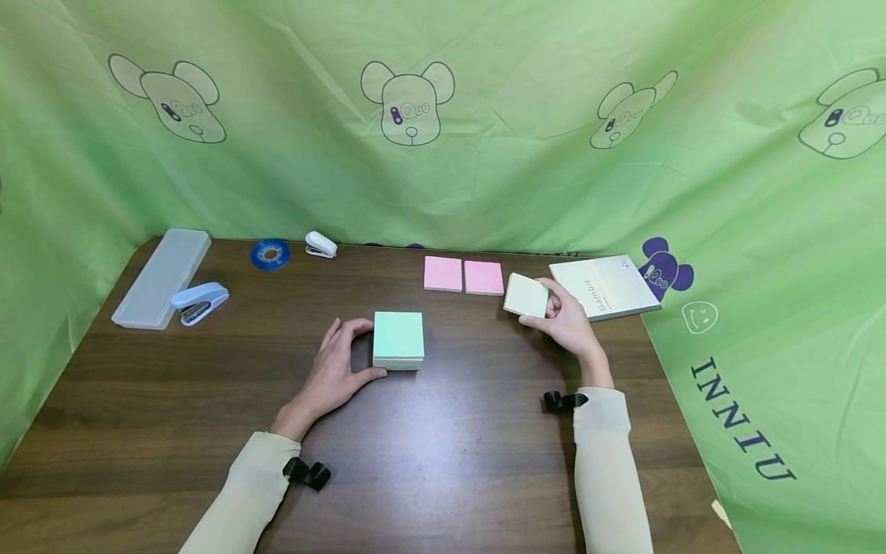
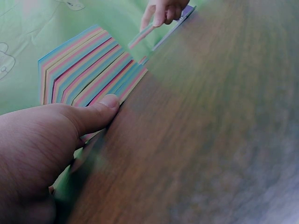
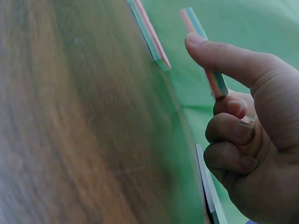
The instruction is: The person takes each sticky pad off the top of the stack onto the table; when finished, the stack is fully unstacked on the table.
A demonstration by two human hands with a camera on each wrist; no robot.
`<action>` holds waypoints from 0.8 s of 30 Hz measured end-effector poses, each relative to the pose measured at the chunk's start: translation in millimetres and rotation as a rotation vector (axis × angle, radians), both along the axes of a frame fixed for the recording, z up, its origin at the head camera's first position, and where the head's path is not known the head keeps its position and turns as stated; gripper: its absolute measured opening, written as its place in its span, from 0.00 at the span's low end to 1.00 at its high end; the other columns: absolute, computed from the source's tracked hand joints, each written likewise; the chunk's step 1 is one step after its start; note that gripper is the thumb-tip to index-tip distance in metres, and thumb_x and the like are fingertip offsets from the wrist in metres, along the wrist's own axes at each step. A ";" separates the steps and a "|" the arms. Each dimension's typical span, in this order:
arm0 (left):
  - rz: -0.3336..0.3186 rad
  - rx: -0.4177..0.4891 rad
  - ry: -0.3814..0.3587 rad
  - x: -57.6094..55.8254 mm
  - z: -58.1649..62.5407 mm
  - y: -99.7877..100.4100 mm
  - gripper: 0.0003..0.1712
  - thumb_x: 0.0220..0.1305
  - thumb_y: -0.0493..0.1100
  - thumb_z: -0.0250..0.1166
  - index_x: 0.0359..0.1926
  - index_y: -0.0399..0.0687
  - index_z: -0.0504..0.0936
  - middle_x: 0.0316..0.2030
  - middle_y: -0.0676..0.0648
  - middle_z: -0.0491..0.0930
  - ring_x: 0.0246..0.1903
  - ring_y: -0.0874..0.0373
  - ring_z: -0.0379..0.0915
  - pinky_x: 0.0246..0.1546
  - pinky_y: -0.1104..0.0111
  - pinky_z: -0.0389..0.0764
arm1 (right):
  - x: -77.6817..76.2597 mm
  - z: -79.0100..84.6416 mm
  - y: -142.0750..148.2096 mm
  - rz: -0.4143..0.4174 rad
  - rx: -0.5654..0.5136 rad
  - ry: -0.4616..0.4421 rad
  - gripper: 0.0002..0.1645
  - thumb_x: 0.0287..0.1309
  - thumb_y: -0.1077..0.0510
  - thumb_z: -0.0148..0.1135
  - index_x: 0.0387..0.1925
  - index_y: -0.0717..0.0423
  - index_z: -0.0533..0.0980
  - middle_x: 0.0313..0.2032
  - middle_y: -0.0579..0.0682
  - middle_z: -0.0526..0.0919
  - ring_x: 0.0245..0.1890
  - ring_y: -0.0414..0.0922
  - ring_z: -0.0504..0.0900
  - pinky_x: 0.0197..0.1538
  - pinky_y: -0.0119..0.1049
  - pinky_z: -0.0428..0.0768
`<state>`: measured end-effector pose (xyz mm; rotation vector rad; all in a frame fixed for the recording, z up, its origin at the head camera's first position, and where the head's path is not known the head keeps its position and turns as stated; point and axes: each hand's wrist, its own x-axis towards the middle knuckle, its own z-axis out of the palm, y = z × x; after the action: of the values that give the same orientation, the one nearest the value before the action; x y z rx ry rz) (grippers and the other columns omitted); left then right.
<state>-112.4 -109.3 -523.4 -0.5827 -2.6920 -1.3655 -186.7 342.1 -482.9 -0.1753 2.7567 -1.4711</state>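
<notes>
A tall stack of sticky note pads (image 1: 398,335), mint green on top, stands mid-table; its striped pastel sides (image 2: 88,70) show in the left wrist view. My left hand (image 1: 335,369) grips it from the left, thumb at the near corner and index finger at the far one. In my right hand (image 1: 566,319) a pale-topped sticky note pad (image 1: 526,295) is pinched between thumb and index finger, the other fingers curled in. Its edge (image 3: 191,23) has pink, yellow and blue layers. Just left of it lie two pink-topped pads (image 1: 443,274) side by side.
A white notebook (image 1: 605,286) lies behind the right hand at the table's far right. Along the far left are a translucent case (image 1: 162,277), a light blue stapler (image 1: 200,301), a blue tape roll (image 1: 270,254) and a small white stapler (image 1: 321,245). A green curtain (image 1: 484,185) borders the table.
</notes>
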 end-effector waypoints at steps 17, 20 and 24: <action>0.008 -0.001 0.024 -0.1 -0.3 1.0 0.51 0.53 0.38 0.90 0.72 0.39 0.69 0.68 0.35 0.79 0.72 0.38 0.74 0.88 0.42 0.45 | -2.5 -10.8 4.3 -0.063 0.259 -0.019 0.49 0.57 0.56 0.87 0.75 0.61 0.72 0.28 0.47 0.69 0.28 0.45 0.67 0.30 0.34 0.65; 0.006 -0.003 0.016 -0.1 0.1 0.9 0.51 0.54 0.38 0.89 0.72 0.39 0.68 0.68 0.35 0.79 0.72 0.38 0.74 0.88 0.43 0.44 | -3.2 -11.6 4.4 -0.055 0.292 -0.019 0.50 0.57 0.55 0.87 0.75 0.62 0.71 0.29 0.50 0.71 0.29 0.47 0.68 0.31 0.36 0.66; 0.006 -0.005 -0.003 0.0 0.7 0.6 0.51 0.55 0.38 0.89 0.72 0.40 0.68 0.69 0.36 0.78 0.73 0.39 0.73 0.88 0.45 0.42 | -4.7 -12.0 4.3 -0.055 0.327 -0.042 0.53 0.58 0.51 0.85 0.78 0.66 0.69 0.31 0.51 0.72 0.31 0.47 0.70 0.33 0.37 0.67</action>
<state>-112.4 -108.7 -522.7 -0.5724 -2.6978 -1.3598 -191.4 346.4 -494.9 -0.0635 2.9347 -0.9968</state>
